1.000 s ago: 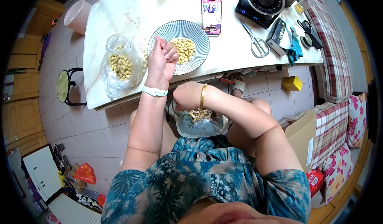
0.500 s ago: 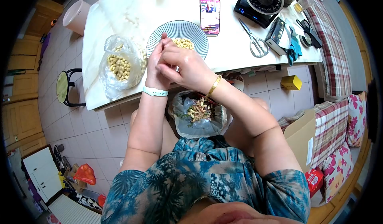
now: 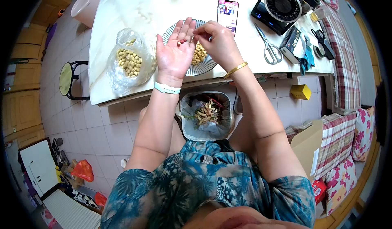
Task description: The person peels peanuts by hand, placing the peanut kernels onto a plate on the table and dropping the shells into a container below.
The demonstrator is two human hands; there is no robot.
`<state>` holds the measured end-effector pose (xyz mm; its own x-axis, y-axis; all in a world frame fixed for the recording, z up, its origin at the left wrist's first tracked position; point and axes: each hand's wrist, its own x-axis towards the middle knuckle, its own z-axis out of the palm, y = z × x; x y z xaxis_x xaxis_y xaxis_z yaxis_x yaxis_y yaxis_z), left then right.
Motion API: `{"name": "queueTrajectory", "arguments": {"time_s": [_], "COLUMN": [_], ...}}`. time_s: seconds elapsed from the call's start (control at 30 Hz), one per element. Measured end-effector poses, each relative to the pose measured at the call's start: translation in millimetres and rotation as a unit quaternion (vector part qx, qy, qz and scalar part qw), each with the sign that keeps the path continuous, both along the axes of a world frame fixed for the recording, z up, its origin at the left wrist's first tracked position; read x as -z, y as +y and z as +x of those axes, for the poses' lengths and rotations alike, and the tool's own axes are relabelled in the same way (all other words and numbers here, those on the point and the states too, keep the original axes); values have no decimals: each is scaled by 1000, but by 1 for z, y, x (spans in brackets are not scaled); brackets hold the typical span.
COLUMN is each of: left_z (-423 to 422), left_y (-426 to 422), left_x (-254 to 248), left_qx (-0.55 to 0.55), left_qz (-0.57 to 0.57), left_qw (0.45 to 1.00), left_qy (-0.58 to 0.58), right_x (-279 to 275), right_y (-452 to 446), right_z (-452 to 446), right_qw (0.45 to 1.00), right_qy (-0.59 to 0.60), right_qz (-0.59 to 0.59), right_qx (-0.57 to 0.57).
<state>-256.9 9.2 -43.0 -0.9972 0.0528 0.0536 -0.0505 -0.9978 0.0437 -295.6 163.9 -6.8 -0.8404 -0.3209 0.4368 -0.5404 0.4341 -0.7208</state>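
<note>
My left hand [image 3: 174,61] is palm up, its fingers stretched out, over the left part of a blue-and-white striped bowl [image 3: 210,67]. Small reddish peanut kernels [image 3: 181,43] lie on its fingers. Beside those fingertips, my right hand [image 3: 220,43] has thumb and fingers pinched together; whatever they hold is too small to make out. Pale shelled peanuts [image 3: 199,54] show in the bowl, which is partly hidden by both hands. Left of my hands, a clear plastic bag [image 3: 115,78] stands open with many peanuts [image 3: 130,62] inside.
Between my knees is a lined bin [image 3: 188,130] with shells and scraps. Scissors [image 3: 270,49], a phone [image 3: 227,14], a black appliance with a round grille [image 3: 281,4] and a tissue box [image 3: 290,45] occupy the table's right side. A stool [image 3: 65,81] stands at left.
My left hand has turned from cupped to flat and opened out, revealing reddish kernels. My right hand has moved right and up, off the left palm to its fingertips. The view has shifted slightly.
</note>
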Motion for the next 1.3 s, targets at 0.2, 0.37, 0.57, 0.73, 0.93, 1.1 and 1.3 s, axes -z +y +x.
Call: {"name": "queueTrajectory", "arguments": {"time_s": [0.2, 0.37, 0.57, 0.73, 0.93, 1.1, 1.3], "left_z": [5, 5, 8, 6, 11, 10, 15], "left_y": [10, 16, 20, 17, 8, 0, 4], "left_x": [-16, -13, -13, -7, -5, -4, -14], "left_qx": [-27, -29, -10, -15, -46, -17, -58], "left_qz": [-99, -149, -247, -308, -468, -549, -592], "left_qw": [993, 982, 960, 938, 870, 822, 792], "left_qy": [-65, -108, -127, -160, -149, -153, -137], "right_x": [0, 8, 17, 6, 7, 9, 11], "right_y": [-14, -20, -24, -18, -7, -7, -6], "right_z": [16, 21, 25, 20, 13, 16, 16], "right_qw": [998, 989, 984, 991, 988, 992, 993], "right_qy": [40, 124, 139, 126, 129, 92, 99], "right_qz": [1, 60, 110, 44, 74, 88, 56], "right_qx": [-53, -51, -19, 1, 29, 17, 10]}}
